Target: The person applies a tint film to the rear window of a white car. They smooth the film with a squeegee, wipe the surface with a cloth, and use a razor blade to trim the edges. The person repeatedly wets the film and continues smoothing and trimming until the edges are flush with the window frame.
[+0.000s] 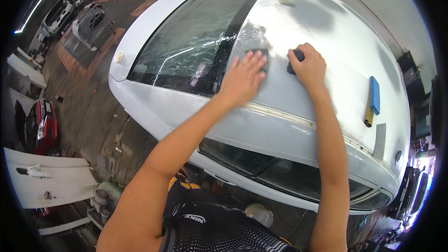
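Both of my arms reach over the roof (280,95) of a white and grey car, whose surface carries wet, patchy grey areas. My left hand (243,77) lies flat with fingers spread beside the windshield's edge. Beneath its fingertips is a thin dark square sheet (264,59) that looks like sandpaper, pressed to the roof. To the right, my right hand (311,67) is curled around a small dark block (294,61), resting on the roof; the palm and fingers partly cover it.
Right of my hands, a blue block (374,95), a brownish roll (369,117) and a grey strip (380,141) lie on the roof. A small pale object (285,0) rests farther back. The wet windshield (186,37) is at left. White panels (51,179) stand lower left.
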{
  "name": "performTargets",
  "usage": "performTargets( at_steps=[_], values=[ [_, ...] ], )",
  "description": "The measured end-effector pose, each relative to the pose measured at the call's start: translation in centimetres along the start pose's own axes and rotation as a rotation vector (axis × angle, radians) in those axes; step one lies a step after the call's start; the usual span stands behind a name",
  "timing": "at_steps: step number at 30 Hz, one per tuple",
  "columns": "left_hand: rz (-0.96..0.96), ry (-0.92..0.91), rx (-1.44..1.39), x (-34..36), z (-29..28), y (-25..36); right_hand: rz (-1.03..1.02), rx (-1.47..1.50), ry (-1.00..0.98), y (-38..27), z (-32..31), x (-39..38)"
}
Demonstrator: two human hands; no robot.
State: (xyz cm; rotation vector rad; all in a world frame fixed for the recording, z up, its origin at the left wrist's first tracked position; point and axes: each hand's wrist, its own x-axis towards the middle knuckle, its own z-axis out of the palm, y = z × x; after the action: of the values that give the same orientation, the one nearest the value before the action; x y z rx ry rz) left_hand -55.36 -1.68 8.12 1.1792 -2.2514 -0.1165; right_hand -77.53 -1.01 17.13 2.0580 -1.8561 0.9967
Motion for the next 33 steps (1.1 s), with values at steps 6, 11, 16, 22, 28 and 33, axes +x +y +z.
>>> performTargets(
  at_steps=[6,11,16,22,28,33],
  values=[
    [-0.265,0.081,0.049,5.3,0.2,-4.1,-0.063,-0.035,-0.121,-2.2,0.6,0.9],
    [-0.096,0.055,-0.025,-7.1,-2.9,2.5,0.002,-0.179,-0.264,-1.5,-1.3,0.7],
    [-0.227,0.062,0.033,-3.8,-3.4,0.4,-0.032,-0.144,-0.252,-2.9,-0.1,0.7],
    [-0.086,0.114,-0.247,-10.4,-3.9,1.0,-0.327,-0.085,-0.05,-2.4,0.1,-0.2],
    [-0.825,0.662,-1.508,-9.3,-10.1,-4.3,-0.608,-0.037,-0.316,-8.7,1.5,-3.5],
    [-0.936,0.787,-1.817,-11.9,-10.2,-5.8,-0.624,-0.17,-0.518,-14.0,4.2,-4.8]
  ],
)
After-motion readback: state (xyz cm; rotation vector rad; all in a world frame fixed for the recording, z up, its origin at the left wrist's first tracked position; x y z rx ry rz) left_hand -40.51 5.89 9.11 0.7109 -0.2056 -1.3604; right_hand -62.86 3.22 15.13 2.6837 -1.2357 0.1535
